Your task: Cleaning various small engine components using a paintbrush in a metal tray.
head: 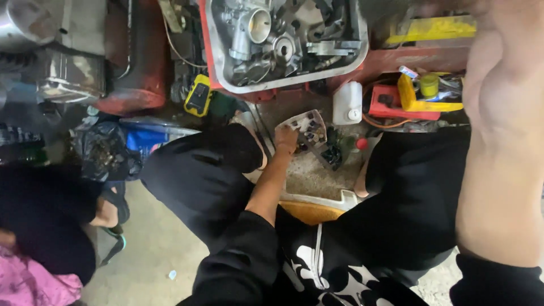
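Down low, left hand [286, 139] fingers curled into small parts box [310, 126].

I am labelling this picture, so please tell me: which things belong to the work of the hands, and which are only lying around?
In hand:
- left hand, reaching into the small tray
- small tray of dark small parts
- right hand, raised close to the camera, blurred

Lying about:
- metal pan of engine parts
- white bottle
- yellow case
- red tool
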